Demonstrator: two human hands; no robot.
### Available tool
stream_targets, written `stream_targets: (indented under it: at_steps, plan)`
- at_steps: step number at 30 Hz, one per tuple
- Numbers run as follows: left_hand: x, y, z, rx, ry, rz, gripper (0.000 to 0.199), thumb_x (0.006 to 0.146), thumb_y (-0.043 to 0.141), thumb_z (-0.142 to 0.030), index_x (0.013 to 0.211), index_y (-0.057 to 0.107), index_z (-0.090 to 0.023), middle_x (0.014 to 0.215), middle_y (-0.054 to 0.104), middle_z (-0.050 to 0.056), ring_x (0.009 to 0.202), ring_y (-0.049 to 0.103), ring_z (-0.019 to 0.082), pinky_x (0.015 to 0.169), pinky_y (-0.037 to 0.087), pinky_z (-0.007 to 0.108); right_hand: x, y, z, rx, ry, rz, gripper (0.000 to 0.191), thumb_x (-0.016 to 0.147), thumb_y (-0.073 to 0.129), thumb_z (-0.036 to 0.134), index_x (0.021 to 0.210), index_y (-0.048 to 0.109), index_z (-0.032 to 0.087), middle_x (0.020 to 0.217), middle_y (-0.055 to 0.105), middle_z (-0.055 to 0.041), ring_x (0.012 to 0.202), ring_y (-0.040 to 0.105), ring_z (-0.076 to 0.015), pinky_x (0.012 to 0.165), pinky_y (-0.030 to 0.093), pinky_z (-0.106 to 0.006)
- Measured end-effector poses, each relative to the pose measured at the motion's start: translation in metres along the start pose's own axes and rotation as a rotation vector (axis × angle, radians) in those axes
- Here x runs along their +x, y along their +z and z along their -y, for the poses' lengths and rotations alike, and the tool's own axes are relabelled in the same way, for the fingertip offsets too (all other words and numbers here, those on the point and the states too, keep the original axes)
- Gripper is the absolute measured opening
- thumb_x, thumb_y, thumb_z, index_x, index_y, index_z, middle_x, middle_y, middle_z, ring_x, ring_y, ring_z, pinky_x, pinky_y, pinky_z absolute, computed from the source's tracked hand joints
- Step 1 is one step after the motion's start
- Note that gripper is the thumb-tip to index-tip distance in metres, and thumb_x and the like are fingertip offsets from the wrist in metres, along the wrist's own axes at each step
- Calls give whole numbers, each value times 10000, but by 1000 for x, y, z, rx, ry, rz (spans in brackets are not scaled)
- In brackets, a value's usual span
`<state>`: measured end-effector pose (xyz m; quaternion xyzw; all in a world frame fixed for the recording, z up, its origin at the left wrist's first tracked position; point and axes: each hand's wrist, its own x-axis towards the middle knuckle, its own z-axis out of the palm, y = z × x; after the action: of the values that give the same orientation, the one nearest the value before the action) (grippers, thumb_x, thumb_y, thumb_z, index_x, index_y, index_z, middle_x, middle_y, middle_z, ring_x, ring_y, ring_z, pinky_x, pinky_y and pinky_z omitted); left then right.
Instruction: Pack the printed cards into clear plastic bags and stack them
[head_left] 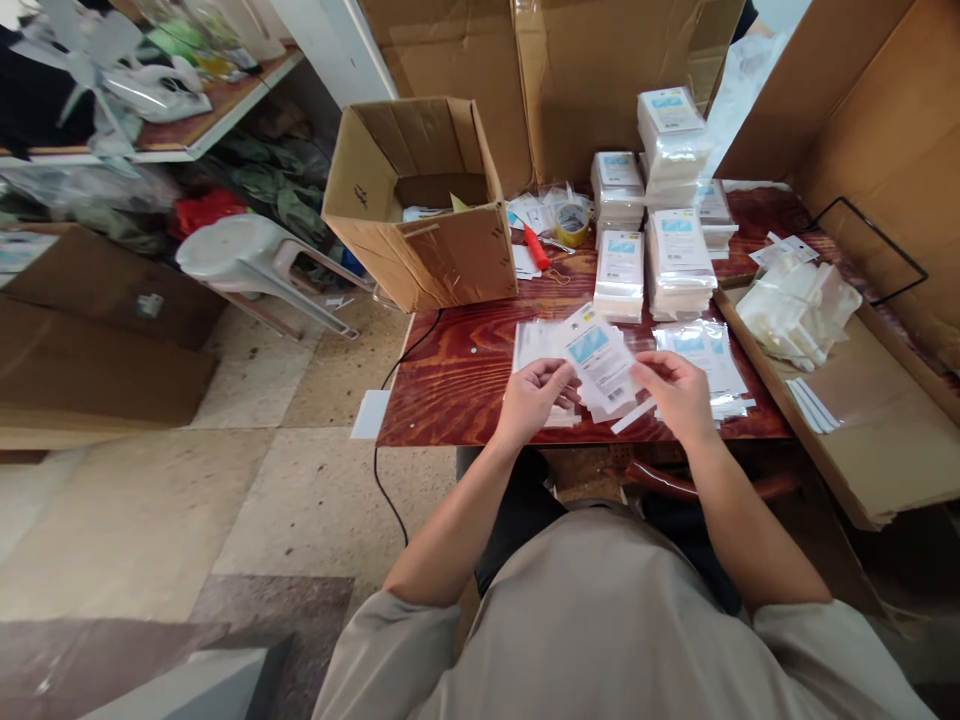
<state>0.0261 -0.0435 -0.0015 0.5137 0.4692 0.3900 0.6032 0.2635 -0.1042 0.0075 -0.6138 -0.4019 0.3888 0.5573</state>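
A white printed packet [598, 362] with a blue picture is held tilted over the table's front part. Its left edge is pinched by my left hand [536, 400], fingers curled beneath it. On its right side my right hand [675, 393] grips the lower corner, thumb on top. A narrow white strip [634, 415] sticks out beside the right fingers. Below the packet lie more flat packets [531, 343], partly covered. To the right of them rests a spread of clear-sleeved packets [712, 358]. Behind stand stacked packets [681, 255] in several piles.
An open cardboard box [457, 260] stands at the table's back left, near a tape roll [572, 222] and a red-handled tool [535, 248]. At the right, a cardboard tray [885, 430] holds plastic sleeves [799, 310]. A white stool [232, 250] is on the floor at left.
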Motion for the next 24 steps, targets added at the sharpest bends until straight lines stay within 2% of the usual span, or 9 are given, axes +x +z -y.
stream_targets:
  at_steps: [2,5,8,11,13,15,18,21,24]
  plan:
    - [7,-10,0,301,70,-184,477,913,746,-596,1101,739,-157,1040,777,160,932,751,307,879,601,449,1,-28,-6,-73,-22,-217,462,783,870,514,1054,782,151,927,782,-92,732,706,-210,675,591,-352]
    - [21,-29,5,788,76,-399,498,871,809,-456,1240,700,-141,1317,704,233,1316,620,420,1171,434,536,6,-68,-25,-359,-79,-546,395,807,791,461,1030,768,136,889,766,-111,718,678,-240,730,574,-414]
    - [37,-45,14,932,-42,-384,614,811,862,-444,1293,657,-122,1346,675,262,1358,583,448,1157,419,526,12,-87,-44,-816,-82,-703,291,835,718,375,1010,749,144,958,766,-163,900,688,-327,900,536,-509]
    - [50,-53,18,906,-121,-305,463,803,872,-426,1135,683,-164,1137,747,175,1116,694,357,991,495,431,12,-75,-47,-1060,-182,-701,262,881,689,347,1036,716,138,1124,736,-233,1130,641,-416,985,490,-577]
    - [54,-56,17,888,-147,-268,341,788,885,-403,965,684,-191,1016,762,126,961,706,298,884,496,379,6,-55,-39,-1015,-369,-537,233,950,653,344,1053,703,141,1141,727,-225,1140,642,-390,999,502,-561]
    - [55,-57,13,895,-150,-257,268,798,874,-378,849,675,-207,961,769,106,893,700,273,831,480,359,-1,-33,-26,-914,-573,-162,257,1003,652,367,1124,710,148,1147,741,-188,1117,666,-340,1016,527,-521]
    - [50,-58,5,969,-140,-254,200,869,806,-389,818,716,-218,939,783,120,901,710,300,829,475,382,-10,-6,-10,-932,-747,413,403,967,773,380,1299,703,162,1376,702,-165,1307,623,-354,1109,516,-541]
    - [44,-58,2,988,-61,-262,194,943,719,-385,863,760,-214,957,793,144,950,726,330,881,498,420,-15,6,-5,-1063,-795,602,291,975,763,249,1249,730,155,1430,682,-156,1369,600,-349,1148,519,-530]
    - [43,-55,4,645,17,-285,113,953,690,-292,912,726,-193,932,794,120,894,754,278,868,557,394,-15,8,-5,-1158,-800,682,177,1051,601,153,1161,739,129,1326,725,-161,1304,652,-312,1096,568,-466]
